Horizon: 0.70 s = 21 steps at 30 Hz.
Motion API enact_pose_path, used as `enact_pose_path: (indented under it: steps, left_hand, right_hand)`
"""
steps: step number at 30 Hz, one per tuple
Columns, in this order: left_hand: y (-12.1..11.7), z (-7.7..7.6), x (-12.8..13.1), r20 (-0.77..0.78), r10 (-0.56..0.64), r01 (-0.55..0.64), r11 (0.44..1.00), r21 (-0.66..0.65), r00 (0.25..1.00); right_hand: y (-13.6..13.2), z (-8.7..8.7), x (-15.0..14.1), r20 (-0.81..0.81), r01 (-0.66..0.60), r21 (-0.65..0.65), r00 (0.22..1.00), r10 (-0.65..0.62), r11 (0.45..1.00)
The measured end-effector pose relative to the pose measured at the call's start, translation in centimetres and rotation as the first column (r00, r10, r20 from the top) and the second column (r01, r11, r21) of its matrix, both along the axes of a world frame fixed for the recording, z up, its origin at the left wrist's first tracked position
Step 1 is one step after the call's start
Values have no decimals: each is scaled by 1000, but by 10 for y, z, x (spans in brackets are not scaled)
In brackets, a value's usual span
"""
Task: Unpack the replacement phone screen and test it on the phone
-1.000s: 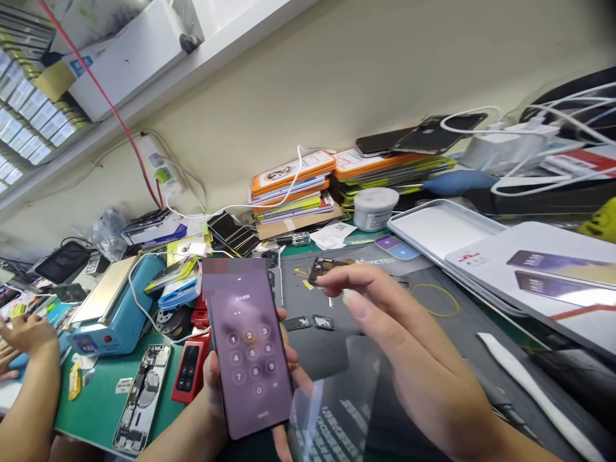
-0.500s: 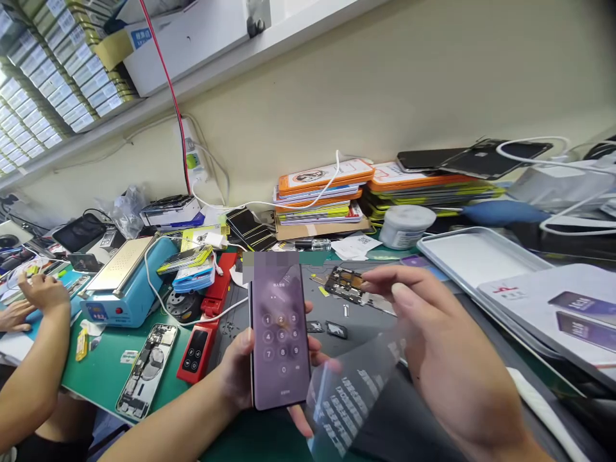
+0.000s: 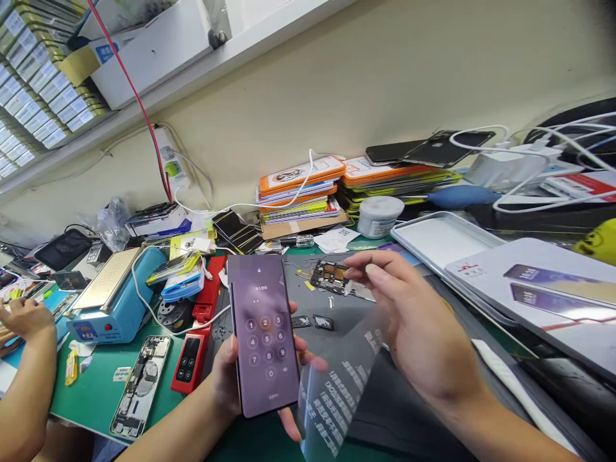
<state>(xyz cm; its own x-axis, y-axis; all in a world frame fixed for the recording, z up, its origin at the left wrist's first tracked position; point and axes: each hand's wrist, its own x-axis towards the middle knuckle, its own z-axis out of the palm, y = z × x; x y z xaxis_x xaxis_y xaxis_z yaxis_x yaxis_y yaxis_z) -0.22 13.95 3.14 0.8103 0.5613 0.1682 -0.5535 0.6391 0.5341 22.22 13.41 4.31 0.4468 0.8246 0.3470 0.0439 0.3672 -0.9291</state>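
Observation:
My left hand (image 3: 225, 369) is closed around a smartphone (image 3: 267, 385), its fingers wrapping behind the far edge. The screen is lit with a number keypad. A clear film (image 3: 332, 404) with white printed characters slants beside the phone, its near side overlapping my left fingertips. My right hand (image 3: 423, 327) hovers above the film's upper end, thumb and index finger apart with nothing visible between them. Its other fingers are hidden, and I cannot tell whether they touch the film. Beyond the fingertips lies a phone circuit board (image 3: 330, 277) on the dark work mat (image 3: 298, 298).
An opened phone (image 3: 142, 385) and a red device (image 3: 187, 362) lie left, near a blue machine (image 3: 115, 321). A co-worker's arm (image 3: 29, 372) is at far left. Right are a white tray (image 3: 443, 234) and a printed box (image 3: 481, 276). A white tub (image 3: 380, 218) stands behind.
The view has swung to the right, so the bench things sit further left. My right hand has come slightly closer to the phone. My left hand still holds the phone, its keypad still lit.

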Motion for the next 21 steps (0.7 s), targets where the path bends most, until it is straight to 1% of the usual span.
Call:
enact_pose_path:
  steps: [2,4,6,8,9,11,13,17,21]
  left_hand:
    - [0,1,1,-8,-7,7,1000,-3,1000]
    - [0,2,0,-25,-16,16,1000,-6,1000]
    - [1,2,0,-26,-20,20,1000,4,999]
    - [1,1,-1,-23,-29,29,999,25,999]
    - [1,1,-2,-24,-30,31,999,32,999]
    - [1,0,-3,-42,-19,20,999,36,999]
    - [1,-1,-4,-82,15,-11,999,48,997]
    - [0,-2,-6,-131,55,-46,996,72,990]
    - [0,-3,-6,-156,60,-46,995,94,986]
  right_hand:
    - [-2,2,0,-6,-27,19,1000,27,999]
    - [-6,5,0,29,-43,69,999,41,997]
    - [-11,10,1,94,-58,141,995,45,988]
    - [-16,14,3,211,-81,225,977,32,971]
    - [-18,16,3,292,-95,265,956,14,960]
    - [-21,18,4,453,-129,325,891,-34,937]
    - [-22,17,4,560,-156,363,824,-81,919]
    - [-21,12,3,618,-172,408,775,-132,897]
    - [-21,12,4,629,-161,421,761,-159,893]
